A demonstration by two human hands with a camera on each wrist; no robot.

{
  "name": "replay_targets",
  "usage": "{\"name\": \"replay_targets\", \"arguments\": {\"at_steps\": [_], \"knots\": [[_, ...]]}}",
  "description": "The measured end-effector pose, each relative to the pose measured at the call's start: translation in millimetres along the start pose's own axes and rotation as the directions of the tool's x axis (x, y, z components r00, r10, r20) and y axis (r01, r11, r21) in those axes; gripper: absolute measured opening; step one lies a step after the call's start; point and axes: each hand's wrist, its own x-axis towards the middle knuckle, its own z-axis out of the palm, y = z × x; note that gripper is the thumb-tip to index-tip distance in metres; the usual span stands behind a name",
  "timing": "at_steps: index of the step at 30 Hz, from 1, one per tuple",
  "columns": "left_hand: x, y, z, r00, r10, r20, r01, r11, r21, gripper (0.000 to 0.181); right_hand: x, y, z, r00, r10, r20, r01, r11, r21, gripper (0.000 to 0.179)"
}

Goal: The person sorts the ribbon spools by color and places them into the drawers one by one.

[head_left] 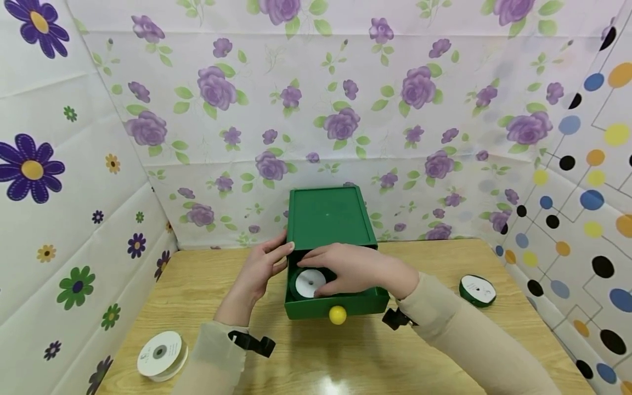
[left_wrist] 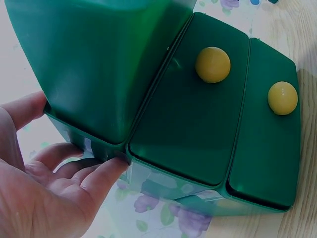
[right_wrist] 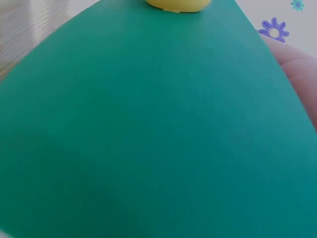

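Note:
A small green drawer cabinet (head_left: pixel 328 216) stands against the back wall with its top drawer (head_left: pixel 311 310) pulled out. My right hand (head_left: pixel 353 267) reaches into this drawer, fingers and thumb spanning a ribbon spool (head_left: pixel 307 281) with a white face. In the right wrist view the green drawer front (right_wrist: pixel 163 119) fills most of the picture and hides the palm side. My left hand (head_left: pixel 261 266) touches the cabinet's left front edge, thumb at the upper corner and fingers along the side. Two closed drawers with yellow knobs (left_wrist: pixel 213 64) show in the left wrist view.
A white ribbon spool (head_left: pixel 160 354) lies on the wooden table at the front left. On the right lies a green ribbon spool (head_left: pixel 477 290) with a white face. Patterned sheets enclose the table at the back and both sides. A yellow knob (head_left: pixel 338 315) sticks out from the pulled-out drawer.

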Motion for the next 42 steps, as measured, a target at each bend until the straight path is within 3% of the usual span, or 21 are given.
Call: {"name": "replay_targets", "arguments": {"at_steps": [5, 9, 18, 24, 31, 42], "knots": [[1.6, 0.0, 1.2, 1.0, -0.005, -0.004, 0.005, 1.0, -0.003, 0.07, -21.8, 8, 0, 0.996, 0.039, -0.084, -0.031, 0.996, 0.087, 0.06], [1.3, 0.5, 0.6, 1.0, -0.008, -0.016, 0.008, 1.0, -0.003, 0.07, -34.5, 15, 0, 0.982, 0.031, -0.186, -0.004, 0.99, 0.143, 0.053], [-0.6, 1.8, 0.0, 1.0, -0.008, -0.011, 0.008, 1.0, -0.003, 0.069, -54.6, 32, 5, 0.901, 0.066, -0.429, 0.081, 0.945, 0.316, 0.034], [-0.4, 2.0, 0.3, 1.0, -0.006, -0.006, 0.006, 1.0, -0.003, 0.07, -62.1, 39, 12, 0.871, 0.127, -0.474, 0.072, 0.922, 0.381, 0.033], [-0.9, 0.9, -0.2, 1.0, -0.004, -0.013, 0.004, 1.0, -0.006, 0.072, -63.8, 41, 20, 0.839, 0.158, -0.521, 0.074, 0.915, 0.397, 0.03], [-0.9, 0.4, 0.5, 1.0, 0.006, -0.017, -0.006, 1.0, -0.008, 0.073, -70.8, 48, 38, 0.761, 0.211, -0.613, 0.098, 0.897, 0.431, 0.028]]}}
